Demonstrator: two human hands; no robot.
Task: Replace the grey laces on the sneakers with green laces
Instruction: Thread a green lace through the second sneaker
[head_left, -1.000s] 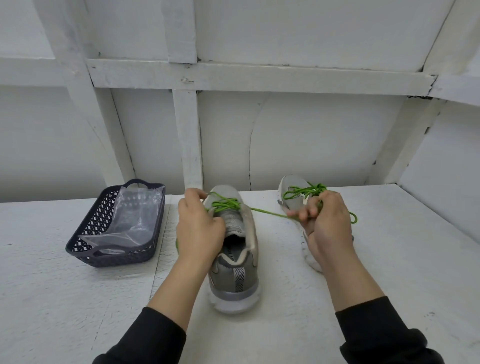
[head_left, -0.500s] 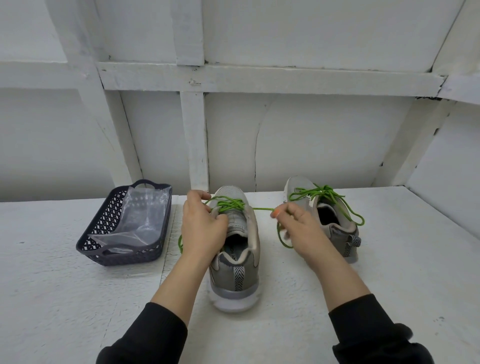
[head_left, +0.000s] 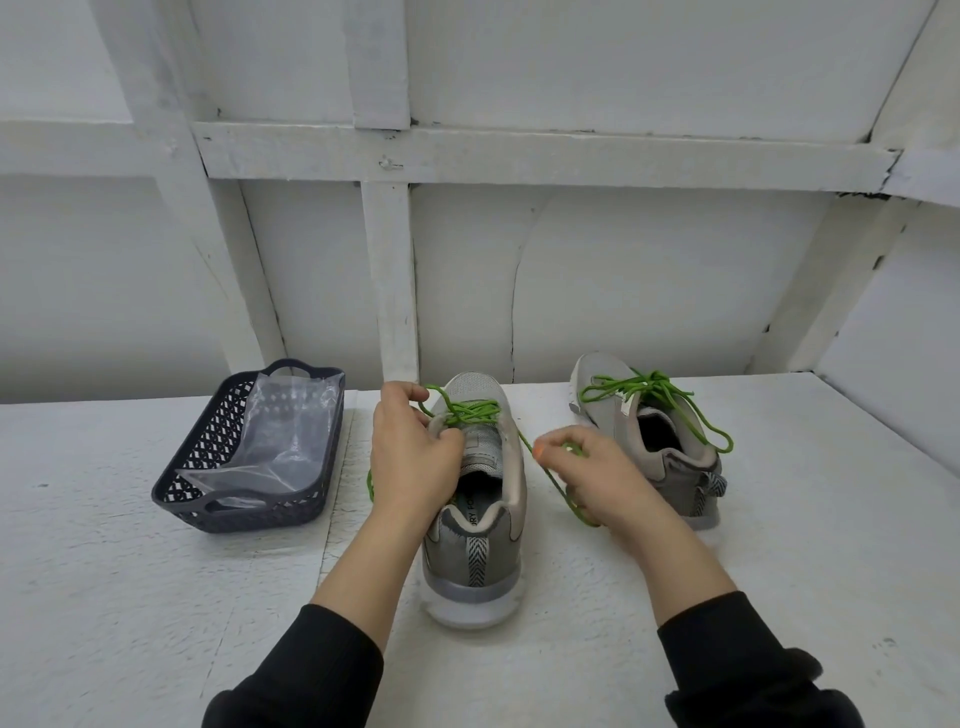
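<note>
Squarely on a white table (head_left: 156, 597), a grey sneaker (head_left: 478, 561) stands heel to camera, green lace (head_left: 470, 410) crossing its front. The left hand (head_left: 415, 457) curls over the tongue, pinching one strand; the right hand (head_left: 597, 478) pinches the other, drawn out beside the shoe. A second, green-laced sneaker (head_left: 597, 376) stands right; a dark basket (head_left: 249, 506) holding a clear bag (head_left: 280, 441) sits left.

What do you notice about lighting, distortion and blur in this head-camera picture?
Head view: the wide lens splays the wall beams; light is soft and even, shadows faint; the plastic bag glints mildly; the right hand looks slightly blurred.
</note>
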